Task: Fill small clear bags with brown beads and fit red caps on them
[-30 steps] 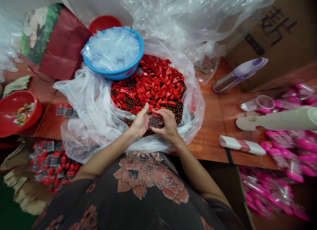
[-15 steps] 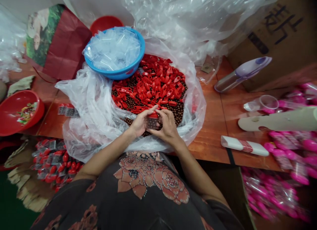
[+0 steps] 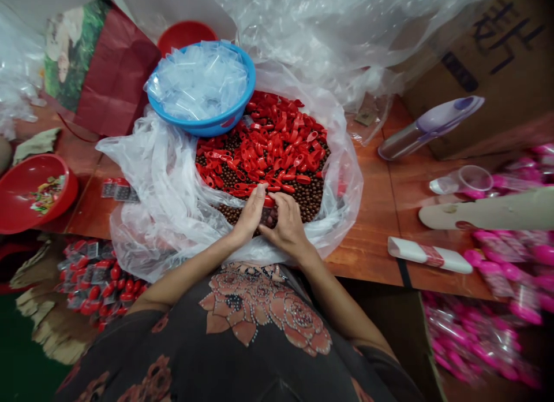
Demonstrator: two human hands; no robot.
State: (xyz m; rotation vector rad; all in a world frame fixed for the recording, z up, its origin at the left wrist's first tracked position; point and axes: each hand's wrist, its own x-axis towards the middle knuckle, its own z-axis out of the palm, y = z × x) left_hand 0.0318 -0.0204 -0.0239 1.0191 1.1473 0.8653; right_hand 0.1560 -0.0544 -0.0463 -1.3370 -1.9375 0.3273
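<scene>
Between my two hands is a small clear container with a red cap (image 3: 269, 202), its see-through body showing brown balls inside. My left hand (image 3: 250, 213) presses along its left side with fingers together and straight, up near the cap. My right hand (image 3: 286, 218) grips the other side, fingers curled at the cap and thumb low on the body. Just beyond lie many red spoon-shaped plastic pieces (image 3: 277, 142) on a bed of brown balls (image 3: 309, 200), inside a translucent plastic bag (image 3: 346, 177) with its mouth spread wide.
A blue basin (image 3: 236, 113) of clear plastic pieces rests on the bag's far left edge. Left are a red bowl (image 3: 17, 188) and red-capped containers (image 3: 95, 280). On the right stand a purple-lidded bottle (image 3: 428, 127), a cardboard box (image 3: 489, 73) and pink-capped containers (image 3: 489, 344).
My left hand has turned more upright and closed in over the container's side, so less of the container shows. My right fingers have shifted slightly at the cap.
</scene>
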